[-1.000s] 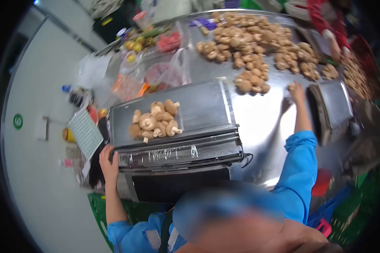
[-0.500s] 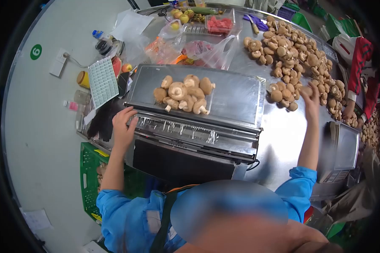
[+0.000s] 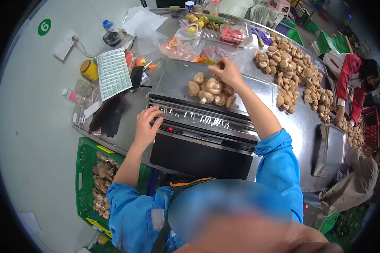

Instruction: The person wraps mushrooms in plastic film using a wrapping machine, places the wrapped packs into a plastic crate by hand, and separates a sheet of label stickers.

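Observation:
A small group of shiitake mushrooms [image 3: 213, 86] lies together on the flat metal top [image 3: 173, 78] of a film-wrapping machine. My right hand [image 3: 231, 75] is over the far side of this group, its fingers curled together. Whatever is in its fingertips is hidden, and the hand and forearm cover some of the mushrooms. My left hand [image 3: 147, 126] rests at the left end of the machine's film bar [image 3: 198, 119], thumb apart from the fingers, holding nothing. Below the bar, a red light [image 3: 170, 129] shows on the machine's front.
To the right lies a big heap of loose mushrooms [image 3: 288, 63], with a scale [image 3: 331, 143] nearer me. A co-worker in red sleeves [image 3: 354, 90] handles mushrooms at far right. A label sheet [image 3: 114, 74], fruit and plastic bags [image 3: 179, 48] sit left and behind. A green crate [image 3: 83, 181] holds mushrooms.
My right hand has moved left from the mushroom heap to above the group on the machine. My left hand stays by the film bar. The view has shifted, and the red light now shows.

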The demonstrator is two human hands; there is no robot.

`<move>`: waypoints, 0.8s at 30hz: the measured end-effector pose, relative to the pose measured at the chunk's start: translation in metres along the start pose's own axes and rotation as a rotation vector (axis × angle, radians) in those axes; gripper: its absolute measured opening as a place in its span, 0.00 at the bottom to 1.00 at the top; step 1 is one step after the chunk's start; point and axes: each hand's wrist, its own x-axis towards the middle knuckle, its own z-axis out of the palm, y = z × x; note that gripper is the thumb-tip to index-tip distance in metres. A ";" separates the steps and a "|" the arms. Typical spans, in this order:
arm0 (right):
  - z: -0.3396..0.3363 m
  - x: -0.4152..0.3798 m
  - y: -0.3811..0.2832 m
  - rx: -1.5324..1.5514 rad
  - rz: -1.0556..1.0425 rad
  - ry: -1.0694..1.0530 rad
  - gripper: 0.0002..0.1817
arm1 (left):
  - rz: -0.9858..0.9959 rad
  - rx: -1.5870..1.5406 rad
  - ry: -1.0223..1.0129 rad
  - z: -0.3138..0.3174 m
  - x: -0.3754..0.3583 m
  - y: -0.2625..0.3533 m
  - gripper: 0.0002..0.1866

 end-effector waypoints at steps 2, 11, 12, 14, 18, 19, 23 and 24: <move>0.009 0.007 -0.005 -0.369 0.104 -0.339 0.30 | -0.021 0.001 -0.001 -0.012 -0.003 -0.010 0.12; 0.015 0.014 -0.007 -0.509 0.087 -0.456 0.25 | -0.048 -0.175 0.003 -0.025 0.003 -0.042 0.12; 0.017 0.015 -0.007 -0.487 0.112 -0.433 0.23 | -0.021 -0.196 -0.005 -0.020 0.008 -0.042 0.12; 0.013 0.008 -0.006 -0.462 0.152 -0.401 0.21 | 0.013 -0.222 -0.027 -0.012 0.019 -0.038 0.11; -0.040 -0.041 -0.045 -0.213 0.029 -0.078 0.11 | 0.192 -0.264 -0.189 -0.008 0.050 -0.042 0.08; -0.061 -0.061 -0.043 -0.317 -0.043 -0.153 0.09 | 0.394 -0.103 -0.312 -0.014 0.059 -0.050 0.08; -0.118 -0.132 -0.004 -0.704 -0.286 -0.465 0.03 | 1.014 0.420 -0.416 -0.036 0.089 -0.080 0.15; -0.126 -0.141 0.004 -0.839 -0.393 -0.564 0.12 | 1.096 0.505 -0.419 -0.040 0.095 -0.079 0.16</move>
